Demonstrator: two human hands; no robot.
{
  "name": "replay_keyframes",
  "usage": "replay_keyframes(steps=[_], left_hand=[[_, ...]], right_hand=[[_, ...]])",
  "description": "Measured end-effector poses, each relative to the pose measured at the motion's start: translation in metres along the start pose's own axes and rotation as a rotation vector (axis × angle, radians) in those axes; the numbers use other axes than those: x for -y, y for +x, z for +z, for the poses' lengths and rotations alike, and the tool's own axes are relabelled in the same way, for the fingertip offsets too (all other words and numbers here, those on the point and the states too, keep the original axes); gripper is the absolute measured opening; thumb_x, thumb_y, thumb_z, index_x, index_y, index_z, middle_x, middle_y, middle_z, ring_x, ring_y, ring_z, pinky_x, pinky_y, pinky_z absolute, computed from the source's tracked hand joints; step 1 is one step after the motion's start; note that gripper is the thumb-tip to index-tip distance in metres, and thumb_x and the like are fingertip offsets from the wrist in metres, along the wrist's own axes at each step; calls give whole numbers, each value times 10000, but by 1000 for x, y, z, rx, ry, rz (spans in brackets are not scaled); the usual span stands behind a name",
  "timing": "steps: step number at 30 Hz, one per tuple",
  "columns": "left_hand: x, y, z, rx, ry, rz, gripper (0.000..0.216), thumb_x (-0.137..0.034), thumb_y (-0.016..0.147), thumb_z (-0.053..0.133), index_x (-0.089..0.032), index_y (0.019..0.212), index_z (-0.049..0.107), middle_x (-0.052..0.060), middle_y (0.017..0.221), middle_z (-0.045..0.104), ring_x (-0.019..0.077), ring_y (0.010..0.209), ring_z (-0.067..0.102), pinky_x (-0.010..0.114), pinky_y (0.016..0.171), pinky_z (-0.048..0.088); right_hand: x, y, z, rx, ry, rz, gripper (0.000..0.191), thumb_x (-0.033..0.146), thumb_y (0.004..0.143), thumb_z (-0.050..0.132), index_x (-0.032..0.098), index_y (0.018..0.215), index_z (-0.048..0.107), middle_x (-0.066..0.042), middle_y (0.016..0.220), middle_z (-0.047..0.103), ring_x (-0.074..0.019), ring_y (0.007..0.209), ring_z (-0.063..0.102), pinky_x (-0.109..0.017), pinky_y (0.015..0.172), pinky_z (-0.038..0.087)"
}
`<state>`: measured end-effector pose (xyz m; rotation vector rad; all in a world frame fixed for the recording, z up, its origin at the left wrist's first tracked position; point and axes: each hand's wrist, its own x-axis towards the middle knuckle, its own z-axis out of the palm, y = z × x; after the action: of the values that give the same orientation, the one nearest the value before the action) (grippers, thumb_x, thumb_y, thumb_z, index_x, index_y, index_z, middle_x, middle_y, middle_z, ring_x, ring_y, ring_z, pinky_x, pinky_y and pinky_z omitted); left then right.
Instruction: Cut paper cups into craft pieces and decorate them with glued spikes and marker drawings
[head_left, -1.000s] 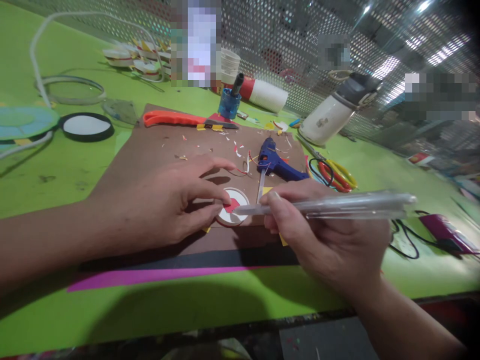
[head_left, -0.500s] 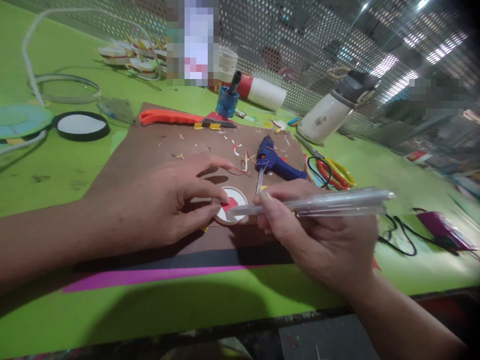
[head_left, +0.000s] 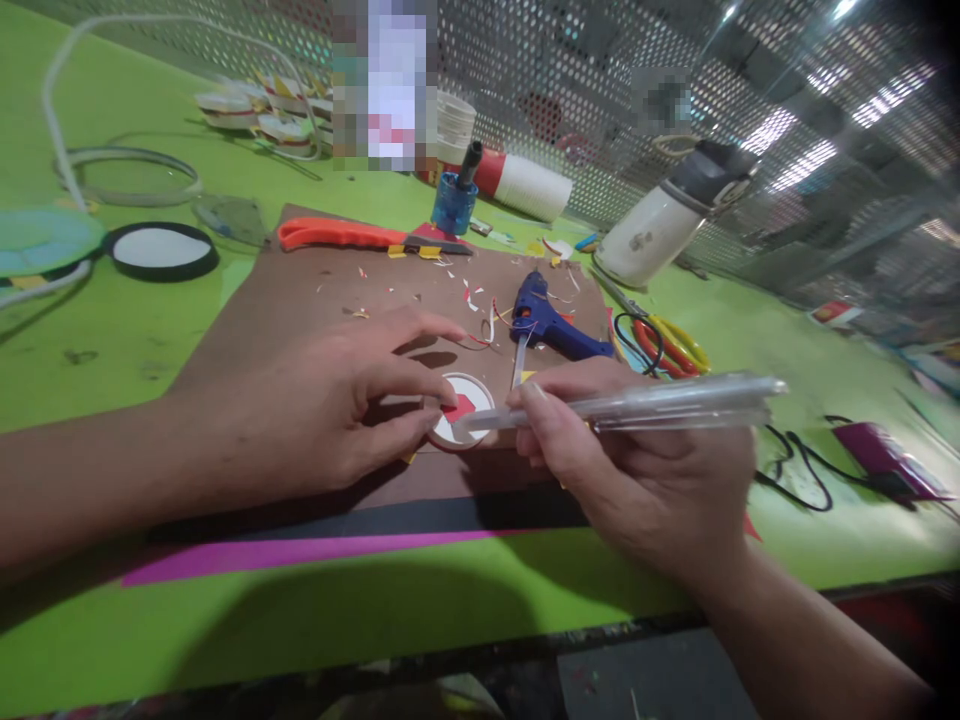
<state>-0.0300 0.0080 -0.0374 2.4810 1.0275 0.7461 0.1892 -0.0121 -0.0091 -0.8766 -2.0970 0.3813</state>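
Observation:
A small white disc [head_left: 466, 425] with a red rim and a red paper shape on it lies on a brown board [head_left: 315, 300]. My left hand [head_left: 330, 400] pinches the disc's left edge with thumb and fingertips and holds it down. My right hand [head_left: 637, 480] grips a clear pen-like stick [head_left: 637, 405], whose tip rests on the red shape. A blue glue gun [head_left: 551, 325] lies just behind the disc, its nozzle pointing toward it.
An orange-handled knife [head_left: 345, 236] and a blue pot [head_left: 454, 205] sit at the board's far edge. Red and yellow scissors [head_left: 667, 345], a white bottle [head_left: 660, 230], a paper cup [head_left: 525, 185], a black-rimmed white disc [head_left: 161, 250] and a purple device [head_left: 885, 460] with a cable lie on the green table [head_left: 112, 340].
Both hands stay on the disc and stick. The view has drifted slightly, so everything sits a little further left than a second ago.

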Motion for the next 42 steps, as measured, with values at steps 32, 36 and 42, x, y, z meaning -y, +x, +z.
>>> replay_keyframes(steps=[32,36,42], left_hand=[[1,-1,0,-2,-11,-8,278,-339,906,518,-296,990,779,43,1408,588,292,1201,620,463,1012,524],[2,-1,0,-3,-2,-8,283,-342,903,513,-289,967,784,53,1408,586,289,1166,642,459,986,539],[1,-1,0,-9,2,5,266,-338,900,532,-279,961,784,31,1416,584,289,1178,635,436,1011,523]], right_hand=[[-1,-1,1,-23,21,43,157,140,902,623,185,760,671,36,628,668,-87,504,603,-216,491,499],[-1,0,0,-24,5,54,177,164,921,616,175,752,667,37,610,649,-84,502,592,-216,491,490],[0,1,0,-24,-12,59,213,170,926,613,170,716,647,26,569,646,-94,481,585,-227,471,479]])
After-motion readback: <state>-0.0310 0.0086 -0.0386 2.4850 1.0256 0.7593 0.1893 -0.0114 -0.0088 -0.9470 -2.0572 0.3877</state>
